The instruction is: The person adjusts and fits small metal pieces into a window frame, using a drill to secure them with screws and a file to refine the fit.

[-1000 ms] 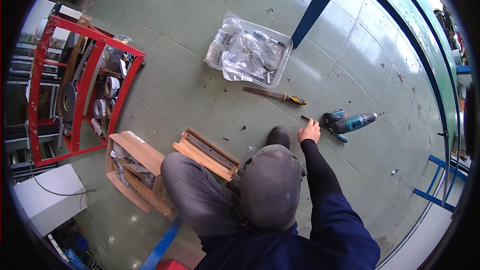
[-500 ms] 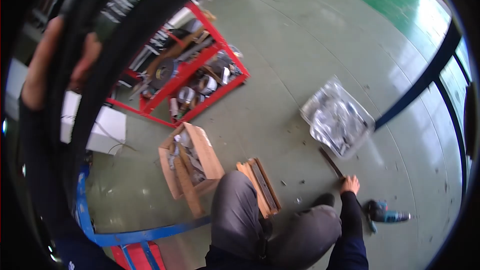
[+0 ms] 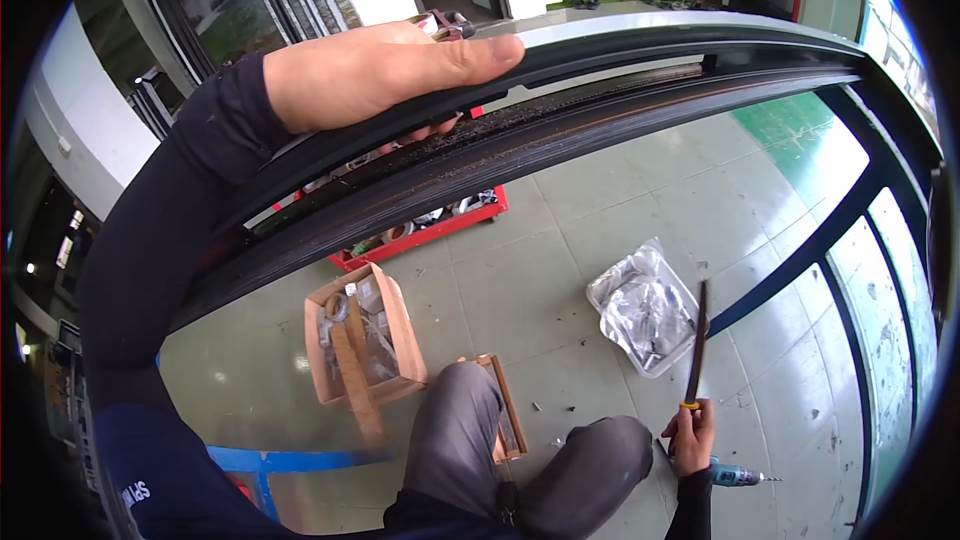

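Note:
My left hand [image 3: 390,70] is wrapped over the top rail of a large dark frame [image 3: 600,125], thumb along the upper edge and fingertips showing below it. Dark debris lies in the rail's groove. Low on the right, my right hand [image 3: 692,438] is closed around the handle end of a file [image 3: 698,340], which has a long dark blade and a yellow collar. The blade points up and away from me, overlapping the edge of a clear plastic tray [image 3: 648,370]. Beyond my right wrist a teal cordless drill [image 3: 735,475] lies on the floor.
Crumpled clear plastic fills the tray. A cardboard box [image 3: 408,340] of odds and ends stands left of my knees, near a red cart [image 3: 440,230]. Wooden strips [image 3: 510,410] lie by my leg, and a blue metal bar [image 3: 280,460] runs at lower left.
My right hand has lifted the file from the floor and turned it upright. My view has tilted up, so the frame and my left hand now cross the upper middle.

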Demonstrator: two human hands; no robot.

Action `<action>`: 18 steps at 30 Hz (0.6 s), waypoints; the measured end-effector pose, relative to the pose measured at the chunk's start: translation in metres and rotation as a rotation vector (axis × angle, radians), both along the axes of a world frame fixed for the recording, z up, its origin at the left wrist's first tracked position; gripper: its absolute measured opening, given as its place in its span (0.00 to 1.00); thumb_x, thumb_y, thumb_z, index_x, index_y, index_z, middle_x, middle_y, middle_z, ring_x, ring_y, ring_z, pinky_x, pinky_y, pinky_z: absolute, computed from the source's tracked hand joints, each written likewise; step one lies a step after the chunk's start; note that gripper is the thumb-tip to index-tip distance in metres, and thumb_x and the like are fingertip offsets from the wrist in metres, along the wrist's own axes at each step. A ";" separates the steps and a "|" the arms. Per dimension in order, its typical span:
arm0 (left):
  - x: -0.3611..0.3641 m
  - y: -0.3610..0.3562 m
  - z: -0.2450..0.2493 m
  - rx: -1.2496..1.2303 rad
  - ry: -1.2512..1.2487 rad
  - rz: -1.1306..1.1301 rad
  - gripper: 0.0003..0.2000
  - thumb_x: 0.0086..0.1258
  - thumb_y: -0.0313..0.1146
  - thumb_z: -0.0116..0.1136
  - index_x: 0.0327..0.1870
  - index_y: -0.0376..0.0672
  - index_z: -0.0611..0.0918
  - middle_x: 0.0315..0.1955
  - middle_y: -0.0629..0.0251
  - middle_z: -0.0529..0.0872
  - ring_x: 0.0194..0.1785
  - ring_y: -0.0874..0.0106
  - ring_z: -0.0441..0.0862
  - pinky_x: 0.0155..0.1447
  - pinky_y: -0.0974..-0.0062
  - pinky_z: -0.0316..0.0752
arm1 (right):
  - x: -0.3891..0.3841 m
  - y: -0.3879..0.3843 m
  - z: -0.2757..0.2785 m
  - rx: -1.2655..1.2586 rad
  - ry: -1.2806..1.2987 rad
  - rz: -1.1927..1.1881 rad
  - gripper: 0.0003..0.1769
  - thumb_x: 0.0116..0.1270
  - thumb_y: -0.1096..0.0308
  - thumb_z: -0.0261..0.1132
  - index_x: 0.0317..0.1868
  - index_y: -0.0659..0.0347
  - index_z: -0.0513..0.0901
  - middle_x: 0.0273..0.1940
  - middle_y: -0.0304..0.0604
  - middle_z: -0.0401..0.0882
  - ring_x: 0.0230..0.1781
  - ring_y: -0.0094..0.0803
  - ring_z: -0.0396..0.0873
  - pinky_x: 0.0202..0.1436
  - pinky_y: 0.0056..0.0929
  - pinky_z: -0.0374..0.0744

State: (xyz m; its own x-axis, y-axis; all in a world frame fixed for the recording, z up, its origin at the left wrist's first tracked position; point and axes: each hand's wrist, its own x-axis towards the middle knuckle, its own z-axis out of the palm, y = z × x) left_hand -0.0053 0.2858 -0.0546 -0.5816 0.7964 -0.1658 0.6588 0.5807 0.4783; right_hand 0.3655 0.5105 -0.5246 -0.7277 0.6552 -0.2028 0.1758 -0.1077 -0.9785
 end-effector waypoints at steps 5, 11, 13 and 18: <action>-0.018 -0.003 -0.007 -0.019 0.058 -0.049 0.48 0.63 0.82 0.41 0.27 0.34 0.87 0.20 0.57 0.82 0.29 0.68 0.85 0.36 0.69 0.81 | -0.010 -0.033 0.212 0.410 0.240 0.213 0.25 0.76 0.70 0.57 0.70 0.65 0.63 0.28 0.43 0.79 0.21 0.23 0.75 0.27 0.22 0.74; -0.018 -0.009 -0.007 0.056 -0.043 -0.125 0.41 0.71 0.74 0.41 0.25 0.38 0.83 0.19 0.70 0.76 0.23 0.81 0.75 0.32 0.80 0.75 | -0.046 -0.072 0.339 0.067 0.112 0.600 0.31 0.78 0.60 0.59 0.75 0.65 0.62 0.31 0.44 0.78 0.22 0.27 0.79 0.27 0.25 0.74; -0.021 -0.011 -0.008 0.091 -0.018 -0.154 0.41 0.72 0.73 0.41 0.25 0.37 0.83 0.18 0.70 0.76 0.23 0.80 0.75 0.32 0.80 0.75 | -0.057 -0.077 0.354 -0.040 0.052 0.674 0.29 0.80 0.64 0.56 0.76 0.64 0.61 0.30 0.45 0.80 0.23 0.26 0.79 0.31 0.25 0.77; -0.022 -0.010 -0.009 0.143 0.133 -0.182 0.42 0.71 0.73 0.45 0.22 0.35 0.85 0.15 0.67 0.77 0.21 0.78 0.77 0.29 0.79 0.75 | -0.072 -0.091 0.366 -0.163 0.086 0.680 0.29 0.82 0.59 0.52 0.77 0.61 0.60 0.29 0.46 0.79 0.21 0.28 0.79 0.28 0.25 0.77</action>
